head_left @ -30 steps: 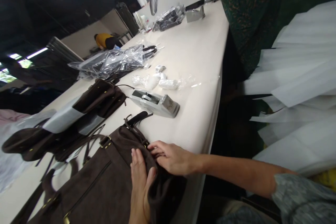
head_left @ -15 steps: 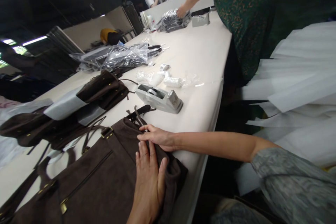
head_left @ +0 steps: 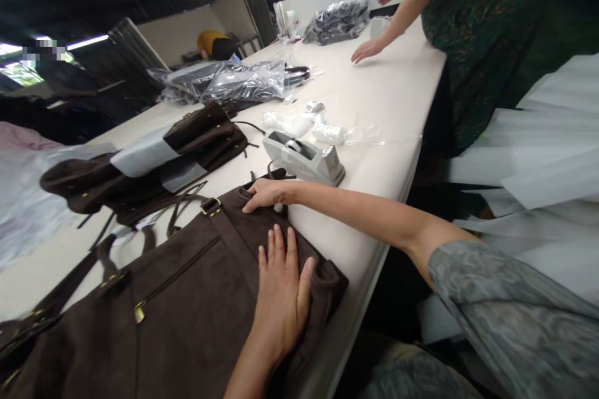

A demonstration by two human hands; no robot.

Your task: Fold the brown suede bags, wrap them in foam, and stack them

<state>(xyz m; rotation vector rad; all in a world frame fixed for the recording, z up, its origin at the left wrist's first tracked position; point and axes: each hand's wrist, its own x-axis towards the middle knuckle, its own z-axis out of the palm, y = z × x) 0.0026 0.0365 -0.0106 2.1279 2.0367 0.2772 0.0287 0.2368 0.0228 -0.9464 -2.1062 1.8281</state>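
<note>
A dark brown bag (head_left: 187, 312) with a zip and brass fittings lies on the white table (head_left: 393, 100). My left hand (head_left: 283, 293) rests flat on the bag near its right side, fingers spread. At the bag's upper right corner, my right hand (head_left: 264, 193) has thumb and fingers on the edge of the fabric, the other fingers curled out of sight. Just beyond that hand stands a grey tape dispenser (head_left: 304, 159).
More brown bags (head_left: 206, 149) with white wraps lie at left. Plastic-wrapped bags (head_left: 234, 84) and a clear-wrapped bundle (head_left: 337, 20) lie farther back. A person in a green patterned garment (head_left: 477, 37) stands at the right, near white sheets (head_left: 543, 156).
My right hand has moved up along the bag's edge, away from my left hand, which stays flat. The other person's hands have left the wrapped bundle. The view has shifted.
</note>
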